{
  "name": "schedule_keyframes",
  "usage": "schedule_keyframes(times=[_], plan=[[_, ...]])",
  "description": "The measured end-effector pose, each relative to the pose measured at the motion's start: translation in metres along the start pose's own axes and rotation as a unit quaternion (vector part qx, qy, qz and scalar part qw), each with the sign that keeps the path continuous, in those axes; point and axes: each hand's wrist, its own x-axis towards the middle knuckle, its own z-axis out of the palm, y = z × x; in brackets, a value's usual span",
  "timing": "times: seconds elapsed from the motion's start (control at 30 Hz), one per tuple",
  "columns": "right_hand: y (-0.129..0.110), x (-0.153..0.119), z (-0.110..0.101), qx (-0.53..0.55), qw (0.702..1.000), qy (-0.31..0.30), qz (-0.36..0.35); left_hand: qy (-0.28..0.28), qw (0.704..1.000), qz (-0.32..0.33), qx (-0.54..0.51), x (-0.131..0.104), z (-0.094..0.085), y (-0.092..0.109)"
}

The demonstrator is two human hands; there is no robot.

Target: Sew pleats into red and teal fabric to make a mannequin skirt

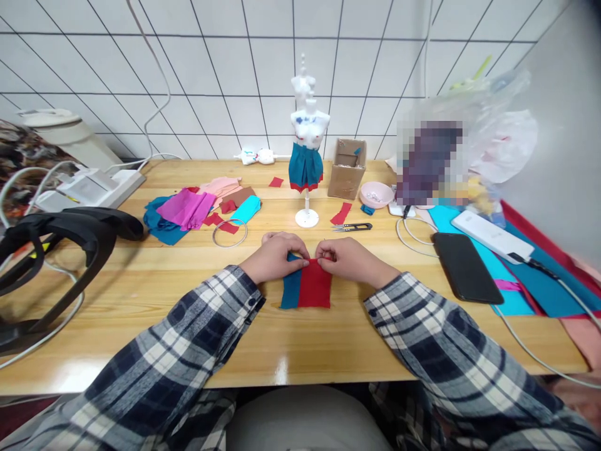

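Note:
A piece of cloth hangs between my hands near the front of the wooden table, with a teal part [291,289] on the left and a red part [315,285] on the right. My left hand [278,255] pinches its top edge where the two colours meet. Close beside it, my right hand [346,258] pinches the top edge of the red part. Behind them a small white mannequin [310,128] stands on a round base, wearing a teal skirt [305,168] with a red hem. Thread snips [353,227] lie beyond my right hand.
Fabric scraps [188,210] and a metal ring [230,232] lie at the left, near a black headset [70,232] and power strip [89,188]. Behind stand a cardboard box [346,169] and pink bowl [376,195]. A phone [464,266] and power bank [492,235] are right.

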Motion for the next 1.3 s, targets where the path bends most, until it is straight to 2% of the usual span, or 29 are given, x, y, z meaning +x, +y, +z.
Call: schedule_keyframes(times=[0.13, 0.47, 0.77, 1.0, 1.17, 1.3], plan=[[0.004, 0.003, 0.001, -0.052, 0.997, 0.036, -0.035, 0.024, 0.999, -0.043, 0.008, 0.001, 0.002, -0.002], [0.009, 0.005, 0.005, -0.067, 0.996, 0.05, -0.013, 0.047, 0.997, -0.059, 0.027, 0.001, 0.01, -0.007], [0.012, 0.002, 0.005, -0.127, 0.989, 0.057, -0.041, 0.058, 0.994, -0.004, 0.088, -0.01, -0.004, -0.01], [0.017, 0.0, 0.0, -0.145, 0.986, 0.035, -0.081, 0.051, 0.989, 0.037, 0.137, -0.011, -0.008, -0.007], [0.007, -0.005, -0.006, -0.227, 0.97, -0.009, -0.086, 0.042, 0.974, 0.092, 0.203, -0.015, -0.012, 0.0], [-0.005, -0.011, -0.012, -0.271, 0.959, -0.029, -0.074, 0.028, 0.962, 0.102, 0.251, -0.015, -0.015, 0.012]])
